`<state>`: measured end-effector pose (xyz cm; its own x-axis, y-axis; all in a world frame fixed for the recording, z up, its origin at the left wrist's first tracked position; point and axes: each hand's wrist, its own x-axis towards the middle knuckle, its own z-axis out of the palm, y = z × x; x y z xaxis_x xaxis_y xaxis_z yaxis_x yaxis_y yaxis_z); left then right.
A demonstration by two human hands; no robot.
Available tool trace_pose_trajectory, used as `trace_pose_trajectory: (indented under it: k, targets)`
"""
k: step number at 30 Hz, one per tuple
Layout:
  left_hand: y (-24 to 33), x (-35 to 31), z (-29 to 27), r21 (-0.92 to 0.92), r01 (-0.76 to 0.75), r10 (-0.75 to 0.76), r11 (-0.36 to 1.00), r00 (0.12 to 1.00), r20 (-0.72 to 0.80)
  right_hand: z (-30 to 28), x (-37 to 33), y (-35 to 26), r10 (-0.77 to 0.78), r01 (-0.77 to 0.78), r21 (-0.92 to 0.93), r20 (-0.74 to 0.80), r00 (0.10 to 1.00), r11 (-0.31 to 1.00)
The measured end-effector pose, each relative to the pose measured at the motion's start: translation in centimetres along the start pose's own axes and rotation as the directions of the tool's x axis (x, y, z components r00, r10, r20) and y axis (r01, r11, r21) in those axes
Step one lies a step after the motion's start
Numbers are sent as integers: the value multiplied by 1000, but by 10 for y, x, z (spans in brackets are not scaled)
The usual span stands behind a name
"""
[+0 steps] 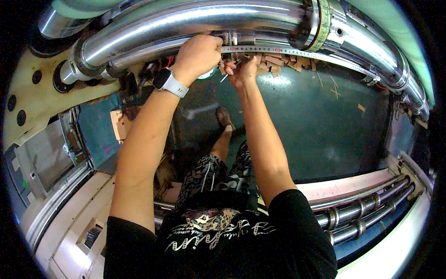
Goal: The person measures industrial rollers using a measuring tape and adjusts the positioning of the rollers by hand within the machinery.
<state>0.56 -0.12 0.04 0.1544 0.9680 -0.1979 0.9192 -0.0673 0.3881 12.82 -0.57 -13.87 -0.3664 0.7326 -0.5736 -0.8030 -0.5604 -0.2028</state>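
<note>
A white measuring tape (297, 52) stretches along the lower shaft of a big chrome roller (195, 23). At its left end my left hand (197, 55) is closed on it, knuckles up against the shaft. A round green-and-white thing (207, 74) partly shows beneath that hand; its kind is hidden. Just to the right and lower, my right hand (244, 73) is curled palm up below the tape. From its fingers sticks a thin pale rod (225, 78), whose kind I cannot make out. A metal collar (231, 38) sits on the shaft above both hands.
Cardboard scraps (288, 62) lie in a heap under the roller, with loose strips on the dark green floor (320, 125). A cream machine frame (42, 88) stands at the left. Behind my right arm run lower chrome rollers (357, 216). My shoe (225, 117) is on the floor.
</note>
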Motion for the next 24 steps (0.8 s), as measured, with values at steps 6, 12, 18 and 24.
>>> trace_pose_trajectory:
  k: [6, 12, 18, 24]
  targets:
    - [-2, 0, 1, 1, -39, 39, 999, 999, -27, -4, 4, 4, -58, 58, -5, 23, 998, 998]
    - [-2, 1, -1, -9, -5, 5, 1000, 1000, 15, 1, -1, 3, -46, 46, -25, -4, 999, 999]
    - [-3, 3, 0, 18, -26, 26, 999, 1000, 11, -2, 4, 2, -44, 44, -12, 23, 999, 999]
    - [-3, 0, -1, -1, -11, 11, 1000, 1000, 4, 2, 2, 3, -50, 49, -45, -17, 999, 998]
